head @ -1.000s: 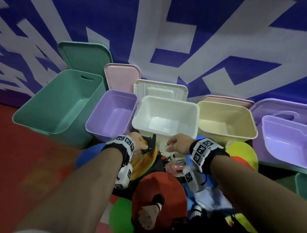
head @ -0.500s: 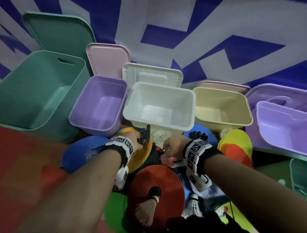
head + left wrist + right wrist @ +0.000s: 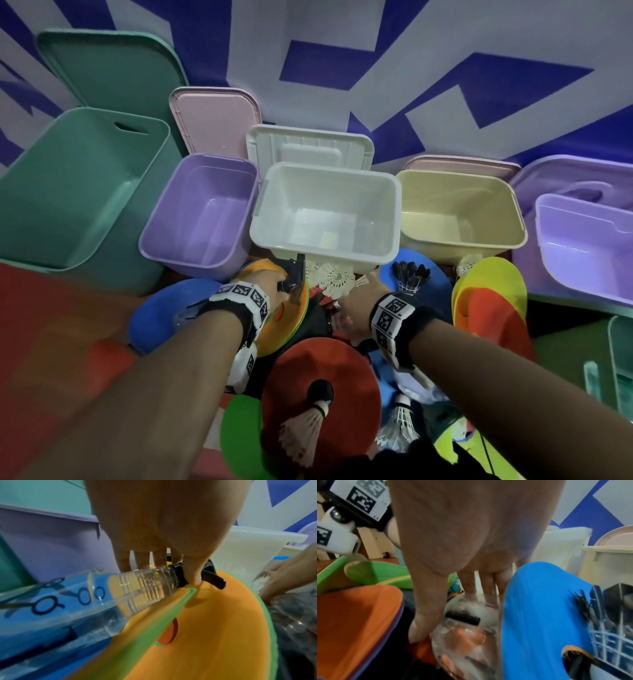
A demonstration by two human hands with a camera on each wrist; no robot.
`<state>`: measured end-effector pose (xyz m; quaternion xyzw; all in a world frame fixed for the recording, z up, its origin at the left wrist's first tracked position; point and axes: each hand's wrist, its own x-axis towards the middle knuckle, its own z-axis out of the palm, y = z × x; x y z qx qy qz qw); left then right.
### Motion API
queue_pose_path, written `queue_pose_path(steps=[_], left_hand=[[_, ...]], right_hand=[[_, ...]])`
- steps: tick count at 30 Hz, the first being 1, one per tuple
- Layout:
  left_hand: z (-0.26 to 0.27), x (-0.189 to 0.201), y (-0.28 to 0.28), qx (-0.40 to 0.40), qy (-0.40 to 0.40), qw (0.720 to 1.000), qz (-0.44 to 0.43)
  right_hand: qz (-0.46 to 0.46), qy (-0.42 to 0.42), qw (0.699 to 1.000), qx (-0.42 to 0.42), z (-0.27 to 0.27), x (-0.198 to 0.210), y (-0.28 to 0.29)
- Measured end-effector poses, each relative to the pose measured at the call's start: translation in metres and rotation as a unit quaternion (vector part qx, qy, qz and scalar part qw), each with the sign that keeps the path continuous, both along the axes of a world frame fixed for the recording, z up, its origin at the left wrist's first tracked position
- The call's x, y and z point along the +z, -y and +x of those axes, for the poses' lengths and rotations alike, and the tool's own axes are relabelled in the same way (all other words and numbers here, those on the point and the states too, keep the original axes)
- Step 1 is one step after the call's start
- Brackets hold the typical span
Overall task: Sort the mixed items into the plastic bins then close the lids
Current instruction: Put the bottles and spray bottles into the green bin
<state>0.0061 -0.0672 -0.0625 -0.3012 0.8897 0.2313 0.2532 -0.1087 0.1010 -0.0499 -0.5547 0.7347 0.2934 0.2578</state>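
Nearest, the left hand (image 3: 164,524) curls its fingers round the neck of a clear spray bottle (image 3: 102,597) lying on an orange disc (image 3: 214,635). Right of it, the right hand (image 3: 462,540) grips a clear bottle (image 3: 467,635). Beyond stands the white bin (image 3: 327,209), open.

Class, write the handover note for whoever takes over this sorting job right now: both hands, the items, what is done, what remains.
Left hand: grips the neck of a clear spray bottle lying on the discs.
Right hand: grips a clear bottle in the pile.
Bins: green, two purple, white, cream, all open. Lids lean behind.
Done: nothing visibly binned.
Left: sort bottles, discs, shuttlecocks; close lids.
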Motion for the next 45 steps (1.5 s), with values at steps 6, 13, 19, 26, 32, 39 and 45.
queue_pose_path(steps=[6,13,19,26,32,39,45], left_hand=[[0.001,0.004,0.001,-0.019,-0.018,0.999,-0.036],[0.002,0.01,0.005,-0.011,-0.027,0.999,-0.031],[0.009,0.016,0.004,0.024,-0.033,0.999,-0.029],[0.016,0.031,0.004,0.053,-0.053,0.996,-0.038],[0.009,0.06,0.007,0.064,-0.056,0.993,-0.085],[-0.012,0.099,-0.003,0.045,-0.11,0.987,-0.111],[-0.038,0.142,-0.017,-0.011,-0.14,0.978,-0.152]], right_hand=[[-0.054,-0.016,0.998,0.017,0.0,0.001,-0.006],[-0.09,0.027,0.995,-0.043,-0.005,0.002,0.001],[-0.135,0.079,0.983,-0.094,-0.003,0.015,0.003],[-0.179,0.132,0.963,-0.151,0.0,0.033,0.006],[-0.21,0.151,0.946,-0.196,-0.004,0.059,-0.003],[-0.283,0.183,0.908,-0.25,-0.016,0.088,-0.021],[-0.352,0.235,0.841,-0.336,-0.031,0.107,-0.043]])
